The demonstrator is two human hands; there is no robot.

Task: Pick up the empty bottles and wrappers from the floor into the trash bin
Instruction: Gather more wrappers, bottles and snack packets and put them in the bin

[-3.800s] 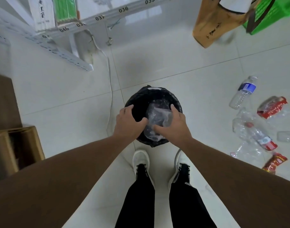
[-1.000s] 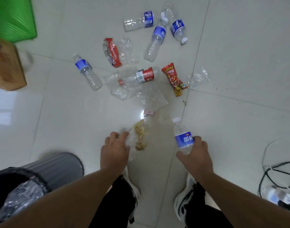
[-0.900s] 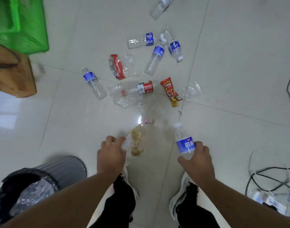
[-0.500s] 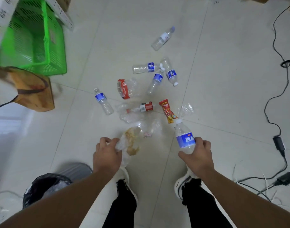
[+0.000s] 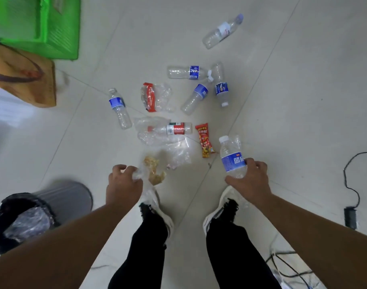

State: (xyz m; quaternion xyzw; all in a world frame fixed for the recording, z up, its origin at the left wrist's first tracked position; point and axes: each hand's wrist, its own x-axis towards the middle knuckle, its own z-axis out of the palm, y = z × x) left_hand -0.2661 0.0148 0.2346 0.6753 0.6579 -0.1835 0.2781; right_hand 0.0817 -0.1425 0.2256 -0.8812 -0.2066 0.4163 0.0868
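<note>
My left hand [image 5: 123,184] is closed on a clear plastic wrapper [image 5: 154,171] with brown crumbs inside. My right hand [image 5: 250,180] grips an empty blue-labelled bottle [image 5: 231,157], held upright above the floor. The grey trash bin [image 5: 59,197] with a black liner stands at the lower left, clear plastic lying inside it. Ahead on the tiles lie several empty bottles, among them a red-labelled one [image 5: 174,129] and a blue-labelled one [image 5: 119,108]. A red snack wrapper [image 5: 204,139] and a red-and-clear wrapper [image 5: 153,97] lie among them.
A green plastic basket [image 5: 43,26] and a brown bag [image 5: 24,80] sit at the upper left. Black cables and an adapter [image 5: 350,217] run along the right side. My two shoes stand between my hands.
The view has tilted back down slightly, so the litter looks nearer. Both hands keep their hold on the wrapper and the bottle. The bin stays at my lower left.
</note>
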